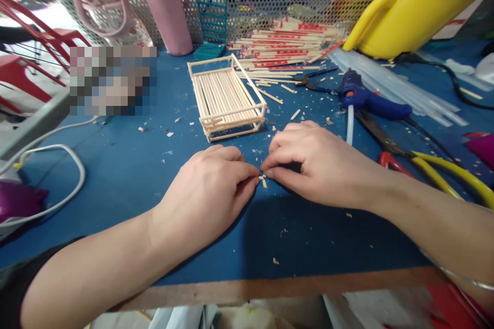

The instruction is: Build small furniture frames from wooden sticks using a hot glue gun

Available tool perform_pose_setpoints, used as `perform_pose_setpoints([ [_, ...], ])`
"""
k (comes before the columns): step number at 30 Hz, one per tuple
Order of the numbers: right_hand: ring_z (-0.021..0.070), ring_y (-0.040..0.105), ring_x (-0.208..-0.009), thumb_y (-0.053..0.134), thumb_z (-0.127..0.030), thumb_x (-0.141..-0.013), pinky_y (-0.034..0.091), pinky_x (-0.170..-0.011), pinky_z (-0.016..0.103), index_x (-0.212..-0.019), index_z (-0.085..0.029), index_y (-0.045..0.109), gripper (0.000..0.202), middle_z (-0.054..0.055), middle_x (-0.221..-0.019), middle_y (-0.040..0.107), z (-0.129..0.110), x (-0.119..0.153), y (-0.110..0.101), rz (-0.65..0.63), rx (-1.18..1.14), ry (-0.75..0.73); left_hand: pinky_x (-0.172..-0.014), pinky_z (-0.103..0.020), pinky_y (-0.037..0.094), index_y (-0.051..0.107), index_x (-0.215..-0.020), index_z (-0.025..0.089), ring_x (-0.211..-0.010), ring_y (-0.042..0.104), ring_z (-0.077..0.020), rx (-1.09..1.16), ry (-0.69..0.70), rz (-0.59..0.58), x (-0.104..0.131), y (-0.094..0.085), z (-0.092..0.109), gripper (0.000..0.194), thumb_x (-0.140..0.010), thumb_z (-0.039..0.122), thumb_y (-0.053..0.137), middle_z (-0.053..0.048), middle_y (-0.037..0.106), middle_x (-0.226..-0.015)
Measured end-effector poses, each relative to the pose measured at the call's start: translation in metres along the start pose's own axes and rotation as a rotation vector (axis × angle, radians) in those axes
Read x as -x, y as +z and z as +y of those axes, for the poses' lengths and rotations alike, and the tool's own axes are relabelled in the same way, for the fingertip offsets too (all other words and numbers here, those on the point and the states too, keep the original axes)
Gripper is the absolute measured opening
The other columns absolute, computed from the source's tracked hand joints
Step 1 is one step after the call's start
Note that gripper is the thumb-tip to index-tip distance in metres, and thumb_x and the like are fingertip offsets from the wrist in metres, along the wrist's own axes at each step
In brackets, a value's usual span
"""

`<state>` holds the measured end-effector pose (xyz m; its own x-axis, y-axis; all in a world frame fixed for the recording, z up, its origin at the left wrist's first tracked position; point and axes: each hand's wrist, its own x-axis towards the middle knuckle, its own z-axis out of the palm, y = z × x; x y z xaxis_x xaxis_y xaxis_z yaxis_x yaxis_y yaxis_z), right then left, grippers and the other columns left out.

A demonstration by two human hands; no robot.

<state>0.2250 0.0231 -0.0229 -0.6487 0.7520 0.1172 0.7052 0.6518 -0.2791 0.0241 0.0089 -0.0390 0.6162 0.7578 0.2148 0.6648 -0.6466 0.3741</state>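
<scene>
My left hand (pixel 214 182) and my right hand (pixel 309 164) meet over the blue tabletop, thumb and finger of each pinched together. Their fingertips almost touch above some tiny pale wood bits (pixel 264 182). Whatever lies inside either pinch is too small or hidden to make out. Just beyond my hands stands a small frame of pale sticks (pixel 226 93), with a slatted floor and raised rails. Wood crumbs and short stick offcuts (pixel 295 114) lie scattered around it.
Behind are a pile of paper-wrapped sticks (pixel 285 43), a teal miniature chair (pixel 211 23) and a pink bottle (pixel 164 5). To the right lie pliers (pixel 309 82), a blue glue gun (pixel 372 97), glue sticks (pixel 401 82), scissors (pixel 420 157) and a yellow pot (pixel 412 18). A white cable (pixel 83 164) curls left.
</scene>
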Motion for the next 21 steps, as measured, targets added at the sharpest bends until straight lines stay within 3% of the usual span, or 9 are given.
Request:
perform_pose_setpoints([
  [7, 0.0179, 0.063, -0.088, 0.048, -0.021, -0.09, 0.043, -0.079, 0.031, -0.092, -0.02, 0.072, 0.024, 0.002, -0.092, 0.073, 0.007, 0.011, -0.012, 0.031, -0.024, 0.045, -0.072, -0.031, 0.051, 0.073, -0.094, 0.025, -0.077, 0.063, -0.017, -0.015, -0.011, 0.028, 0.003, 0.0, -0.002, 0.019, -0.088, 0.026, 0.055, -0.001, 0.068, -0.085],
  [13, 0.0201, 0.061, -0.083, 0.055, -0.025, -0.086, 0.042, -0.074, 0.033, -0.081, -0.022, 0.07, 0.016, 0.0, -0.082, 0.07, 0.005, 0.013, -0.01, -0.082, 0.032, 0.07, -0.071, -0.031, 0.051, 0.072, -0.096, 0.024, -0.078, 0.063, -0.0175, -0.025, 0.008, 0.03, 0.003, -0.001, -0.002, 0.019, -0.088, 0.028, 0.055, -0.002, 0.068, -0.086],
  [21, 0.0171, 0.059, -0.078, 0.054, -0.026, -0.087, 0.037, -0.074, 0.033, -0.077, -0.023, 0.069, 0.018, -0.003, -0.076, 0.069, 0.0, 0.012, -0.004, -0.073, 0.025, 0.042, -0.072, -0.031, 0.051, 0.072, -0.096, 0.024, -0.078, 0.062, -0.0171, 0.004, 0.004, 0.008, 0.002, 0.003, -0.002, 0.021, -0.089, 0.028, 0.053, -0.002, 0.067, -0.084],
])
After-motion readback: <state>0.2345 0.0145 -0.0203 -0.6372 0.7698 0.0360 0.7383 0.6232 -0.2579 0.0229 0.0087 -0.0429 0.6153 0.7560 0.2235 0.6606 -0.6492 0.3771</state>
